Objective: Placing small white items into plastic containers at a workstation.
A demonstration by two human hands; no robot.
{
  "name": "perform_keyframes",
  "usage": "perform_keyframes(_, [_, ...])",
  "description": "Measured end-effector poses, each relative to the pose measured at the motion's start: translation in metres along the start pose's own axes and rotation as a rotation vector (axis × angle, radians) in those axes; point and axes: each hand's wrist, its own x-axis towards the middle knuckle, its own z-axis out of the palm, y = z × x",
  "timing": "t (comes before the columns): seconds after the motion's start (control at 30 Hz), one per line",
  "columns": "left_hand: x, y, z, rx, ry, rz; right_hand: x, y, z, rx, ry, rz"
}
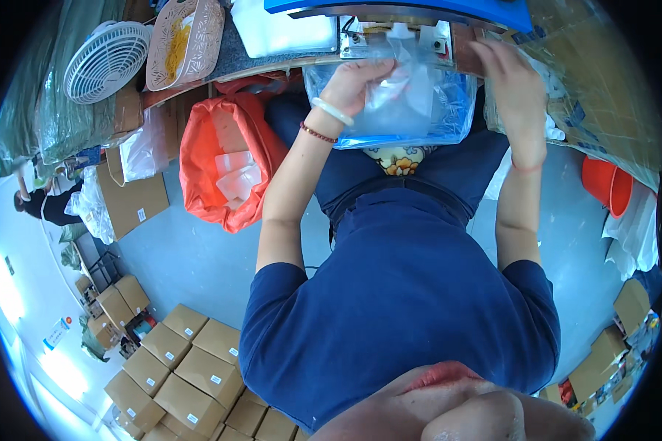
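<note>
My left hand [357, 82] grips a clear plastic bag [419, 110] with a blue lower edge, held against the front of a blue-topped machine [397, 18] on the bench. A white bangle and a red bead bracelet sit on that wrist. My right hand [511, 81] rests flat at the bag's right side, fingers pointing up toward the machine, touching its edge. The bag hangs down over my lap, and white contents show inside it.
An orange sack [224, 165] with clear packets stands on the floor to my left. A white fan [107, 59] and a pink basket [184, 40] sit on the bench. Cardboard boxes [184, 367] are stacked behind me, and an orange bucket [609, 184] is at right.
</note>
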Motion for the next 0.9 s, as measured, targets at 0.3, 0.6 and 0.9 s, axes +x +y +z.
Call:
perform_keyframes(0.3, [-0.006, 0.017, -0.02, 0.566, 0.243, 0.269, -0.054, 0.062, 0.04, -0.138, -0.172, 0.356])
perform_keyframes(0.6, [-0.028, 0.025, -0.112, 1.921, 0.572, 1.111, -0.034, 0.03, 0.035, 0.246, 0.121, 0.533])
perform_keyframes(0.9, [-0.068, 0.03, -0.024, 1.081, 0.548, 0.703, -0.034, -0.061, 0.041, 0.757, -0.062, 0.345])
